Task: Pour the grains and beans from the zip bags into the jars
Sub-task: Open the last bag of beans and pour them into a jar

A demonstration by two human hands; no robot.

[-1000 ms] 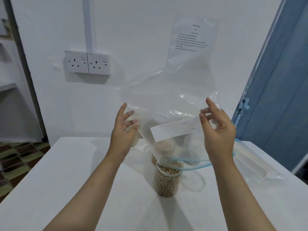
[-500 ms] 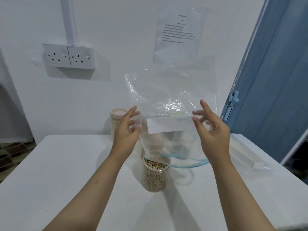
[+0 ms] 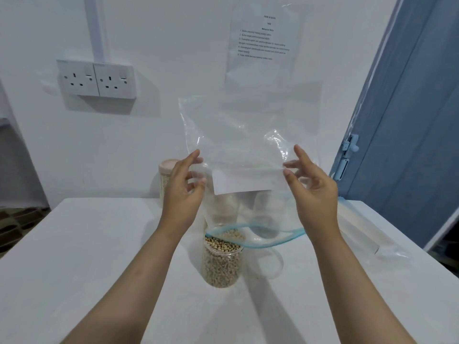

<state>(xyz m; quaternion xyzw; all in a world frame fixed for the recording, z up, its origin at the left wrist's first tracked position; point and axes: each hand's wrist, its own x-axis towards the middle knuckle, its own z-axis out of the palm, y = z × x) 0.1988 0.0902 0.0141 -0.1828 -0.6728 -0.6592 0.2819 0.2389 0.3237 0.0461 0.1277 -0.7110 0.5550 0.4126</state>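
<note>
Hanging upside down over the tabletop (image 3: 74, 256), the clear zip bag (image 3: 248, 135) is see-through and looks emptied, its white label (image 3: 248, 181) facing us and its blue zip mouth (image 3: 255, 238) gaping open right at the rim of the jar (image 3: 222, 259). The left hand (image 3: 182, 192) pinches the bag's left edge between thumb and fingers, other fingers loosely spread; the right hand (image 3: 314, 192) pinches the right edge the same way. One open jar, nearly full of pale beans (image 3: 221, 266), stands below the bag's mouth. A second jar, pink-lidded (image 3: 167, 177), sits behind the left hand by the wall. One clear lid (image 3: 270, 264) lies just right of the bean jar. Another bag (image 3: 367, 229) lies flat at the right side. Behind: two sockets (image 3: 96, 79), one printed sheet (image 3: 264, 40), one blue door (image 3: 409, 120).
</note>
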